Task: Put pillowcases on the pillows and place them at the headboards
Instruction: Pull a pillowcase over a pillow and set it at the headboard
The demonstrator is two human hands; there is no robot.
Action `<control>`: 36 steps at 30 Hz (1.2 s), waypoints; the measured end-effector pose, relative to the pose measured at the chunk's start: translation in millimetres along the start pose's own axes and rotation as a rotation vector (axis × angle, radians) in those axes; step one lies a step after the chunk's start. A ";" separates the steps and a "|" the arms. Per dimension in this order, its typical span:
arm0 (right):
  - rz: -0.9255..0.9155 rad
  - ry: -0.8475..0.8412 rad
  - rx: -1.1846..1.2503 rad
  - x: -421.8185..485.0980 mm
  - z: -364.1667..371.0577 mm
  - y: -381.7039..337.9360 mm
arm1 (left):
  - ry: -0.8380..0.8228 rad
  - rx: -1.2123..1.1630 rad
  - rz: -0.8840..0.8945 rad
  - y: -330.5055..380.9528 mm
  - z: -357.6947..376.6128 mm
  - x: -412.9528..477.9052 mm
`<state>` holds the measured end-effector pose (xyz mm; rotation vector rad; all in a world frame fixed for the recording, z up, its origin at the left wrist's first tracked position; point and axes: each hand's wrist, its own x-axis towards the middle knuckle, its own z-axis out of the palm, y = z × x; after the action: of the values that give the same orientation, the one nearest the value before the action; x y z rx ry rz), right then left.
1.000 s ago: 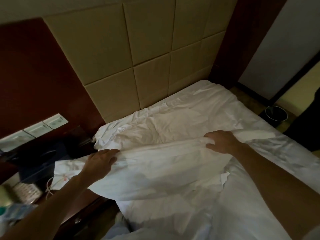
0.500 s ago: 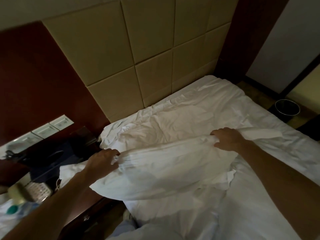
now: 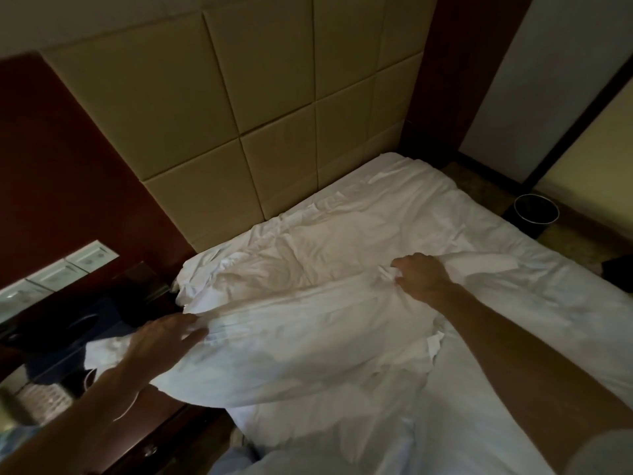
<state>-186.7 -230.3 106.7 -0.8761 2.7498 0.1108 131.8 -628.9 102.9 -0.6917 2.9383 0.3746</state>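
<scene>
A white pillow in a white pillowcase [image 3: 301, 344] lies across the near part of the bed, its left end hanging over the bed's edge. My left hand [image 3: 161, 344] lies on that left end with the fingers stretched out over the cloth. My right hand [image 3: 423, 275] pinches a bunch of cloth at the pillow's upper right corner. Another white pillow [image 3: 291, 258] lies crumpled behind it, close to the beige padded headboard [image 3: 239, 108].
The bed's white sheet [image 3: 513, 303] spreads to the right. A dark wooden bedside table [image 3: 85, 320] with small items stands at the left. A black waste bin [image 3: 536, 212] stands on the floor beyond the bed's far side.
My left hand has loosened from a fist on the pillow's end to stretched fingers. The right hand keeps its pinch. The view has shifted a little.
</scene>
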 end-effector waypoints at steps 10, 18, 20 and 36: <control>0.024 0.130 -0.218 -10.8 14.1 -9.5 | 0.026 0.140 0.039 17.7 -2.9 -1.8; -0.029 0.428 -0.140 -21.9 2.1 -0.1 | 0.027 0.187 0.044 29.6 -34.7 4.5; -0.037 0.469 -0.136 -11.7 -21.7 2.5 | 0.090 0.185 0.036 32.4 -59.6 16.9; -0.151 0.776 -0.175 132.3 -185.0 -84.2 | 0.282 0.058 -0.153 -42.0 -188.4 98.9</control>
<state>-282.0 -400.3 251.0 -1.4133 3.3914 -0.0293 54.9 -756.4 260.6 -1.0318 3.1100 0.1898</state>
